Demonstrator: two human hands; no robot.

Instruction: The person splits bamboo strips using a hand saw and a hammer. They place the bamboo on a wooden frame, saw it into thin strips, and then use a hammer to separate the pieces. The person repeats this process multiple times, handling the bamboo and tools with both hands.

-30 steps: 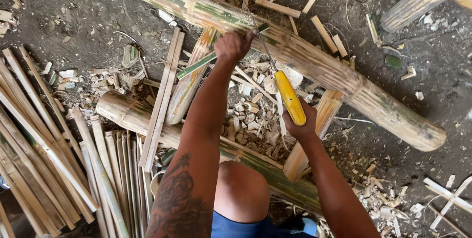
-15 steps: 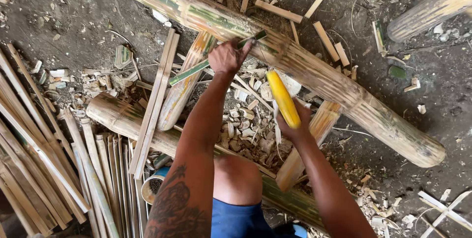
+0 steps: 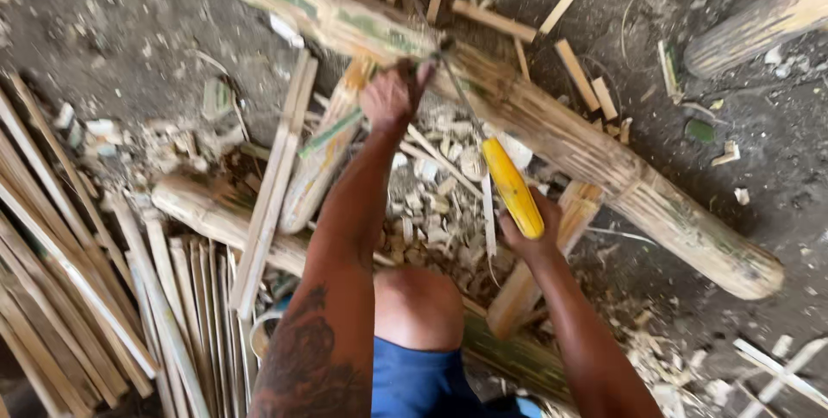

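L hand [image 3: 390, 97]: fist closed on thin bamboo strip [image 3: 332, 131], pinning it vs big pole [image 3: 552, 129] on floor.
R hand [image 3: 528, 232]: wrapped round yellow-handled knife [image 3: 511, 187], blade angled to strip end.

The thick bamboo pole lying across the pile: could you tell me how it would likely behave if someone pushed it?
The thick bamboo pole is round, so it might roll, though the wood pieces beneath it probably check that. Its girth and length suggest it is stiff and fairly heavy.
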